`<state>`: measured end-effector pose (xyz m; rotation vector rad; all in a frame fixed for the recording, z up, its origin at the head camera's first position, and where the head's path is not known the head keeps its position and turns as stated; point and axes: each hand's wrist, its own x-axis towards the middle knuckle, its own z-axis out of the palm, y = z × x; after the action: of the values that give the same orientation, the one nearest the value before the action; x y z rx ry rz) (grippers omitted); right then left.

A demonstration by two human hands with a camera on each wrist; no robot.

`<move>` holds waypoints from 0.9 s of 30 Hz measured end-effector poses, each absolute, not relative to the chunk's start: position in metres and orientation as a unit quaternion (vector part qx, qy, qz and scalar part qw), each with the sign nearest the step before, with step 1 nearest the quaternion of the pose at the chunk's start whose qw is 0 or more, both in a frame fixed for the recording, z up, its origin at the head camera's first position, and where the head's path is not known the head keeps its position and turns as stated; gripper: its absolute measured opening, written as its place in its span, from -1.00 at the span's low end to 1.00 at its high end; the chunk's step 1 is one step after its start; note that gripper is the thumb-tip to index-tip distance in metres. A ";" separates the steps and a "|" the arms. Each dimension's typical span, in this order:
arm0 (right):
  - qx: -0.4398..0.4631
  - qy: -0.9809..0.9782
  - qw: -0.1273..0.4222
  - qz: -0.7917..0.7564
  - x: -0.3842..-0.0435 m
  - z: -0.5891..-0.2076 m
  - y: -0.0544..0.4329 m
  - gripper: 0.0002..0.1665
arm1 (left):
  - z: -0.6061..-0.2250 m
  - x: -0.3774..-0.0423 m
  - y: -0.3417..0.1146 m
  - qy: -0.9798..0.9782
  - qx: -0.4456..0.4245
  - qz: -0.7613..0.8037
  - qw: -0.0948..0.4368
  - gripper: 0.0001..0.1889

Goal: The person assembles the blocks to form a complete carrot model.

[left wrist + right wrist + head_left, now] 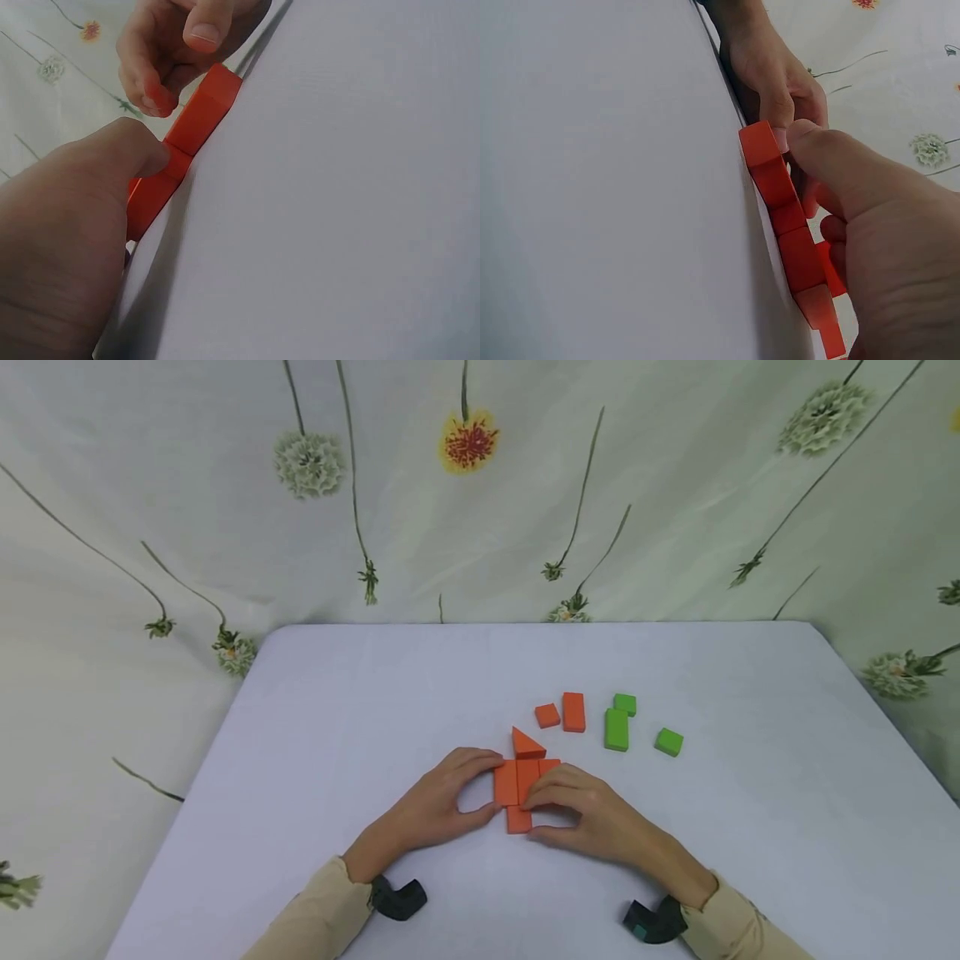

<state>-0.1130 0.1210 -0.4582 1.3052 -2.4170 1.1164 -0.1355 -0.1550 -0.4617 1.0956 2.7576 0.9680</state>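
Note:
Several orange blocks lie together on the white table, seen in the head view: a left rectangular block (505, 783), a middle block (527, 781), a partly covered right one, a small block (518, 820) below and a triangular block (528, 745) above. My left hand (450, 797) holds the left block, fingertips at its far end and thumb at its near end. Over the right side is my right hand (592, 814), its fingers bent loosely above the blocks and its thumb beside the small one. No block shows between its thumb and fingers in the left wrist view.
Behind the group lie a small orange block (547, 716) and an orange rectangular block (573, 712). To their right are a green rectangular block (617, 729) and two small green blocks (625, 703) (669, 742). A flowered cloth (420, 543) hangs behind the table (360, 693).

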 end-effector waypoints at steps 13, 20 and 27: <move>0.389 -0.822 0.114 0.401 -0.121 -0.450 0.122 -0.57 | -0.461 -0.134 -0.157 0.879 0.359 0.313 -0.001 -0.36; 0.339 -0.847 0.133 0.386 -0.132 -0.442 0.123 -0.55 | -0.462 -0.134 -0.157 0.879 0.360 0.311 0.001 -0.36; 0.264 -0.879 0.127 0.375 -0.143 -0.437 0.126 -0.54 | -0.459 -0.133 -0.157 0.882 0.355 0.311 0.007 -0.36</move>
<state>-0.1431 0.1256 -0.4369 0.7685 -2.5589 1.0927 -0.1333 -0.1571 -0.4595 1.1090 2.7576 0.9739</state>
